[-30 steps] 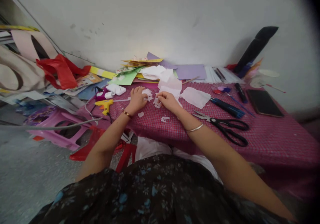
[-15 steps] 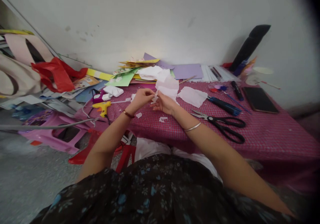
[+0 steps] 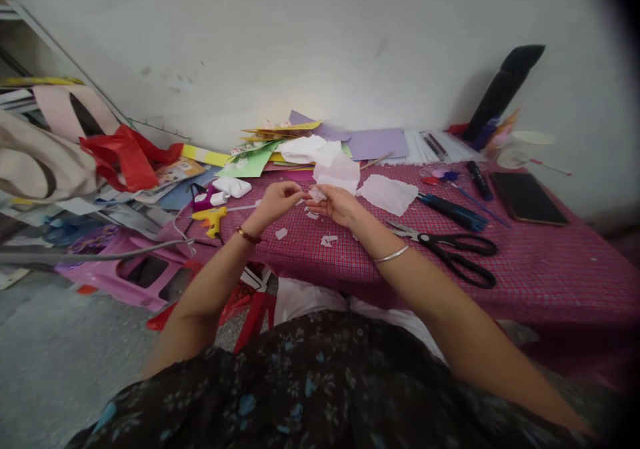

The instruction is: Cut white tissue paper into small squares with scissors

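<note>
Over the red checked tablecloth, my right hand (image 3: pixel 339 205) pinches a small whitish piece of paper (image 3: pixel 317 194) between thumb and fingers. Just left of it is my left hand (image 3: pixel 278 202), its thumb and fingertips pressed together; whatever they hold is too small to make out. Behind my hands lie pale pink sheets of thin paper (image 3: pixel 337 171), and another sheet (image 3: pixel 387 194) is to the right. Small paper scraps (image 3: pixel 329 241) are scattered in front of my hands.
Black-handled scissors (image 3: pixel 457 245), a blue-handled tool (image 3: pixel 453 211) and a dark phone (image 3: pixel 528 197) lie on the right. A yellow glue gun (image 3: pixel 211 221) is at the left, with coloured papers (image 3: pixel 253 161) against the wall and a cable (image 3: pixel 100 257) crossing the left side.
My hands have moved slightly apart, and the small paper now shows more fully in my right hand. The whole view has shifted a little.
</note>
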Action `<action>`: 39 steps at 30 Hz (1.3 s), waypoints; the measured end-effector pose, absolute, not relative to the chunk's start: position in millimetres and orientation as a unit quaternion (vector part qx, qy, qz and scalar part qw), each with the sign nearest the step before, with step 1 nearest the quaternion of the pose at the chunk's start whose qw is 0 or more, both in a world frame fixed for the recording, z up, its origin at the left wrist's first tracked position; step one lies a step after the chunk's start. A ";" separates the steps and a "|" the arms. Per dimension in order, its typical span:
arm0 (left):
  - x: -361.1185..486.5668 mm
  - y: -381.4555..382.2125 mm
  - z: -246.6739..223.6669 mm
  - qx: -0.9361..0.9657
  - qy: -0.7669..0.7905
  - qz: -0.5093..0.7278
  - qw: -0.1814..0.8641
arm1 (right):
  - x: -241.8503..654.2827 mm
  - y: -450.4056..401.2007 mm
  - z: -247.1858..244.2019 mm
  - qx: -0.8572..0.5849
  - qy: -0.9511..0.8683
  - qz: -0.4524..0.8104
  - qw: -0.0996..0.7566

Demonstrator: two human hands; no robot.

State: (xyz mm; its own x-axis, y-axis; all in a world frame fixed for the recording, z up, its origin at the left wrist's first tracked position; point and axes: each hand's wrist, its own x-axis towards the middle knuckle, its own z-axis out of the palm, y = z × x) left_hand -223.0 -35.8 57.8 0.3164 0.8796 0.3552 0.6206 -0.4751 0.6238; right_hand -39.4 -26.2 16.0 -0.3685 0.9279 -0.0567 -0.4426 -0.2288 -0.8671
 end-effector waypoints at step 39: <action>-184.5 -5.3 46.6 0.768 0.494 0.356 0.199 | -36.7 -27.8 20.7 -0.378 -0.426 0.674 0.471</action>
